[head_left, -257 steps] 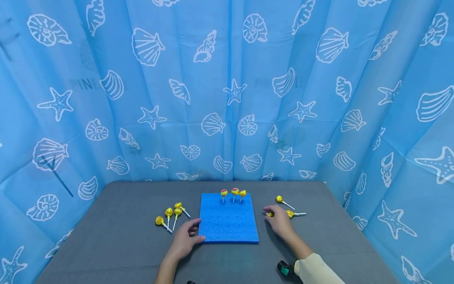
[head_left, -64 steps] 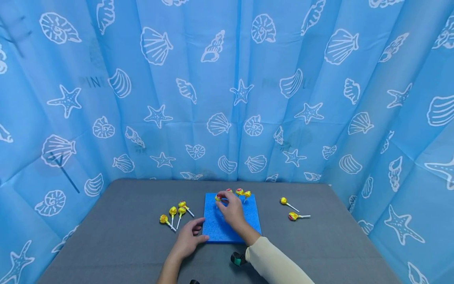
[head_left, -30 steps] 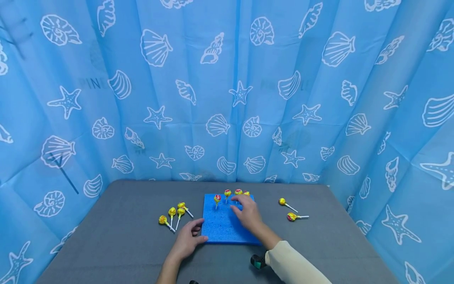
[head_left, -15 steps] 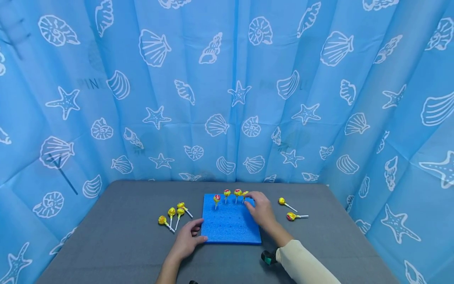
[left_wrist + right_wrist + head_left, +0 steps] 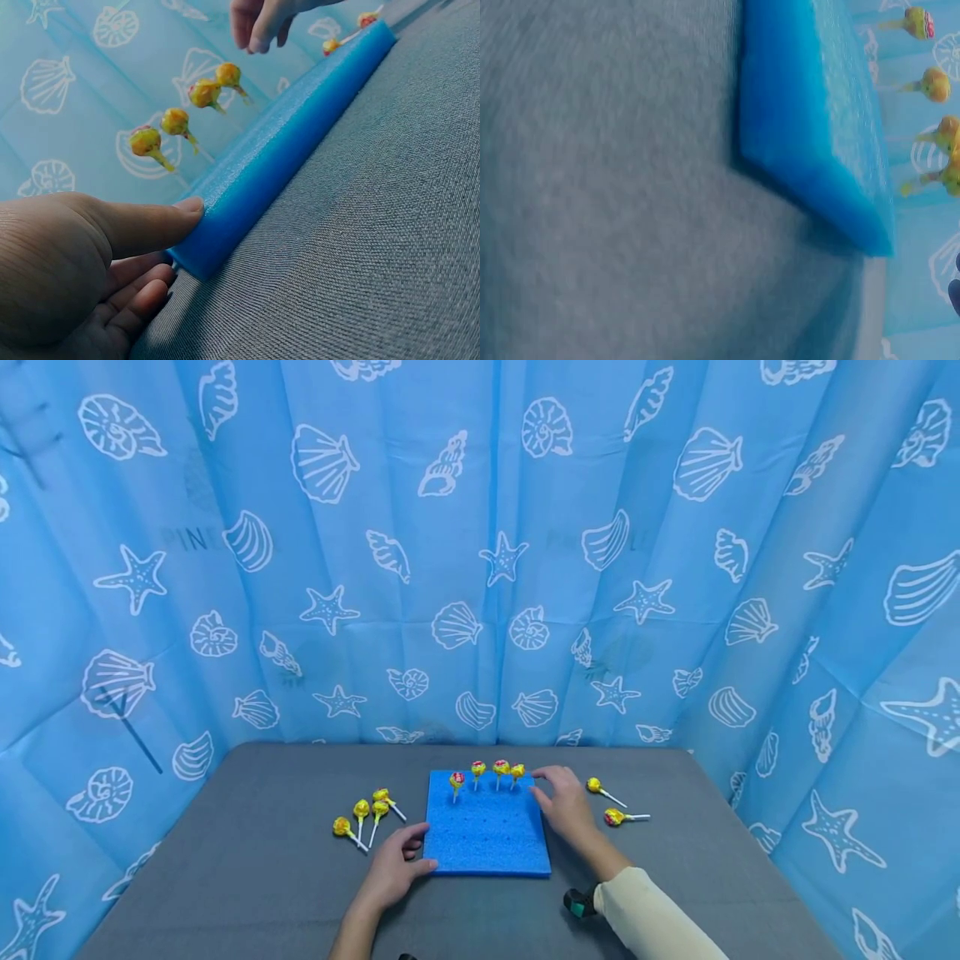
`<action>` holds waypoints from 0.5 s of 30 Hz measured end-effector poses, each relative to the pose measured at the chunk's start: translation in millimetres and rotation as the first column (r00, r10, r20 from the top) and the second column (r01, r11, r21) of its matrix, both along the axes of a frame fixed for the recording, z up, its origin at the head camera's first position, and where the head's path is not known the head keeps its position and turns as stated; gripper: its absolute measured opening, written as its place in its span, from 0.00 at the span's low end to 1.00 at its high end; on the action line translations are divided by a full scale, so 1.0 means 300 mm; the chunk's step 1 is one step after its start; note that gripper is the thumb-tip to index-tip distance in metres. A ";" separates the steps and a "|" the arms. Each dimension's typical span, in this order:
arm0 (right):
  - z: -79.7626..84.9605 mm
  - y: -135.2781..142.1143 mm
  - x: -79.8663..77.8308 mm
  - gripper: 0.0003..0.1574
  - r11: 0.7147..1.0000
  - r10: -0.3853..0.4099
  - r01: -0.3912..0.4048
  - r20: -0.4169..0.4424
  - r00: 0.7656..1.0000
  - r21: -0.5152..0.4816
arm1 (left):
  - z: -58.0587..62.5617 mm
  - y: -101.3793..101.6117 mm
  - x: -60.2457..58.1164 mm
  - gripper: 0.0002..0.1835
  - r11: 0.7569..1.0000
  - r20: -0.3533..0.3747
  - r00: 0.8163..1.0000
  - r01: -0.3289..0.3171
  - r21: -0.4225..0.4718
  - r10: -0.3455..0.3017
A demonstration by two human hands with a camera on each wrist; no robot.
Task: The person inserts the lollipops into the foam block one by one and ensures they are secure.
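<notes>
A blue foam board (image 5: pixel 487 839) with small holes lies on the grey table. Several yellow-and-red lollipops stand upright by their sticks at its far side, the leftmost lollipop (image 5: pixel 457 781) slightly nearer. My left hand (image 5: pixel 393 866) rests against the board's left edge. In the left wrist view, its straight thumb (image 5: pixel 154 223) lies on the board's edge, with the other fingers loosely bent beside it. My right hand (image 5: pixel 566 802), holding nothing, is by the far right corner, thumb and index finger apart. The right wrist view shows mostly board (image 5: pixel 795 112) and table.
Several lollipops (image 5: pixel 362 810) lie on the table left of the board. Two more, a farther lollipop (image 5: pixel 595 786) and a nearer lollipop (image 5: pixel 615 817), lie to the right of my right hand. A blue shell-patterned curtain (image 5: pixel 480 568) hangs behind the table.
My right hand took a lollipop from the right, stood it in the board and let go. It then moved right past the standing lollipops. My left hand stayed at the board's edge.
</notes>
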State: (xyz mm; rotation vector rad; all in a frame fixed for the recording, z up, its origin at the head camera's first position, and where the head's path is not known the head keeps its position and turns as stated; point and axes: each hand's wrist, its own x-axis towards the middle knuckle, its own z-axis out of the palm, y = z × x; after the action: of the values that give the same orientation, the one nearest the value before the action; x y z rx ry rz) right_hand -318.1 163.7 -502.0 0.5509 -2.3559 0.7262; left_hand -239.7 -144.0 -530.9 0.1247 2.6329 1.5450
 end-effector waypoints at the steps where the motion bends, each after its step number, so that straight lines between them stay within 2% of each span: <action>1: -0.001 0.005 -0.003 0.13 1.000 -0.006 0.006 0.002 1.000 0.002 | 0.000 -0.001 0.000 0.32 1.000 -0.002 1.000 0.001 -0.001 -0.001; 7: -0.008 0.033 -0.015 0.14 0.998 -0.064 0.064 0.091 0.994 0.005 | -0.002 -0.005 0.000 0.32 1.000 -0.018 1.000 0.009 -0.002 -0.009; 15: -0.024 0.077 -0.030 0.17 0.993 -0.120 0.120 0.237 0.964 0.012 | 0.001 -0.001 0.001 0.32 1.000 -0.009 1.000 0.002 -0.010 -0.003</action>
State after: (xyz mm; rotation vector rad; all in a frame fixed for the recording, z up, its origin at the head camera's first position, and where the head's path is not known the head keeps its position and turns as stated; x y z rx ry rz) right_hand -327.1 186.9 -509.1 0.3307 -2.5828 0.7763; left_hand -239.3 -144.2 -530.6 0.1344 2.6461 1.5335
